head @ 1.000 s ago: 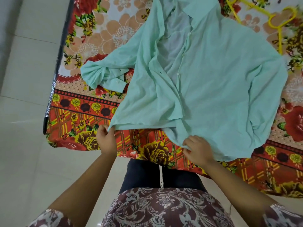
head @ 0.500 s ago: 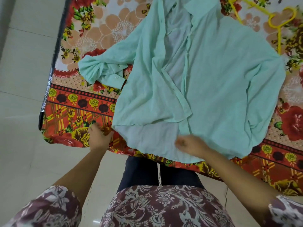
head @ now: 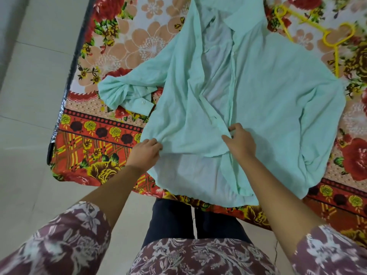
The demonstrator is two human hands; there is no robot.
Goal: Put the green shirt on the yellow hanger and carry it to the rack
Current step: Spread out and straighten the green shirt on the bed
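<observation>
The green shirt (head: 268,100) lies spread and unbuttoned on the bed, collar at the far end, hem hanging over the near edge. Its left front panel is folded partly open, showing the paler inside. My left hand (head: 145,153) pinches the lower corner of that left panel. My right hand (head: 239,142) grips the button placket near the bottom of the shirt front. The yellow hanger (head: 335,39) rests on the bedspread at the far right, partly tucked under the shirt's shoulder. The left sleeve lies crumpled at the left.
A red, orange and yellow floral bedspread (head: 95,141) covers the bed, whose dark edge (head: 67,84) runs along the left. Pale floor tiles (head: 25,116) lie to the left and below. My legs stand against the bed's near edge.
Both hands moved up from the hem onto the shirt front. The left panel's lower corner is now lifted and held, and my right hand has taken hold of the placket.
</observation>
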